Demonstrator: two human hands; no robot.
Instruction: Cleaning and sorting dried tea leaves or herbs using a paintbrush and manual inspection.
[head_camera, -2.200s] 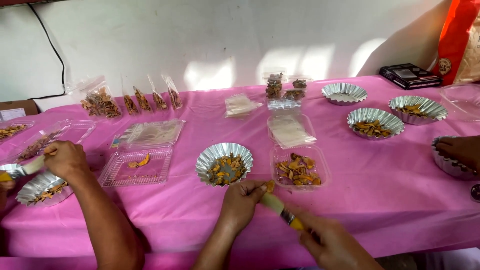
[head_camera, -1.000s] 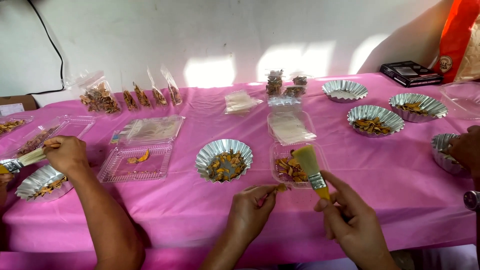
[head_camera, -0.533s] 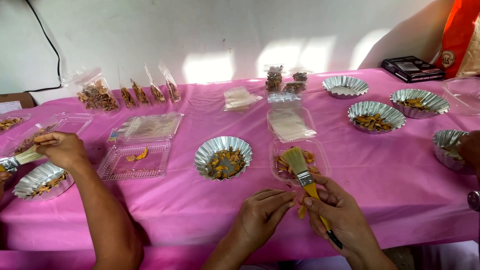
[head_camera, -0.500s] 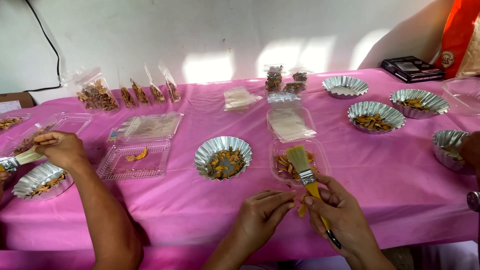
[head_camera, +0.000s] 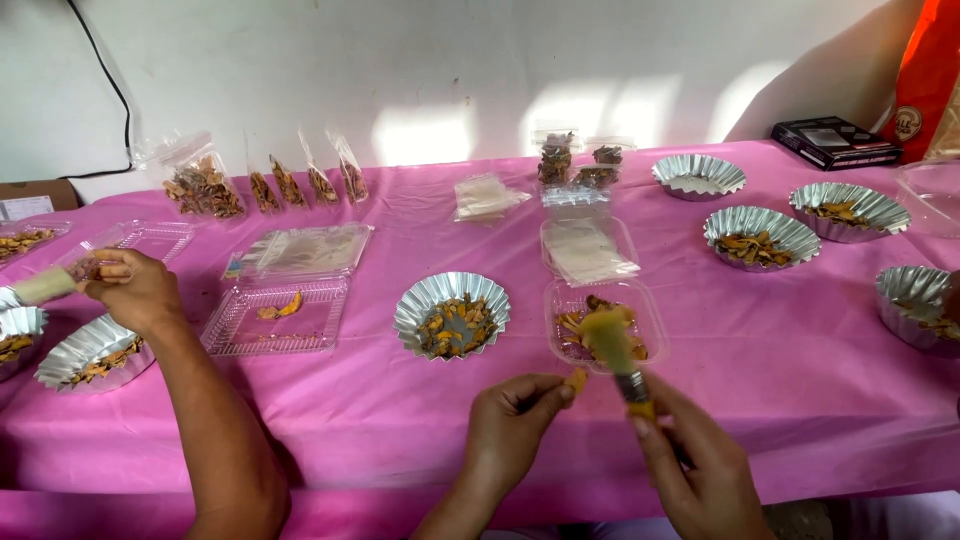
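My right hand (head_camera: 695, 470) grips the handle of a flat paintbrush (head_camera: 610, 345), bristles up and tinted yellow, at the near edge of the pink table (head_camera: 400, 400). My left hand (head_camera: 515, 430) pinches a small orange dried piece (head_camera: 576, 379) just left of the brush's ferrule. Right behind the brush is a clear plastic container (head_camera: 652, 312) with more orange-brown pieces. To its left stands a fluted foil dish (head_camera: 415, 300) with similar pieces in it.
A co-worker's hand (head_camera: 135, 290) at the left holds a pale brush (head_camera: 40, 287) over a foil dish (head_camera: 70, 352). An open clear clamshell (head_camera: 300, 335), bags of dried pieces (head_camera: 205, 185), several foil dishes (head_camera: 720, 225) and a black box (head_camera: 835, 142) stand further back.
My right hand brought the brush up from below the table edge to upright in front of the clear container. My left hand closed in beside it with the orange piece.
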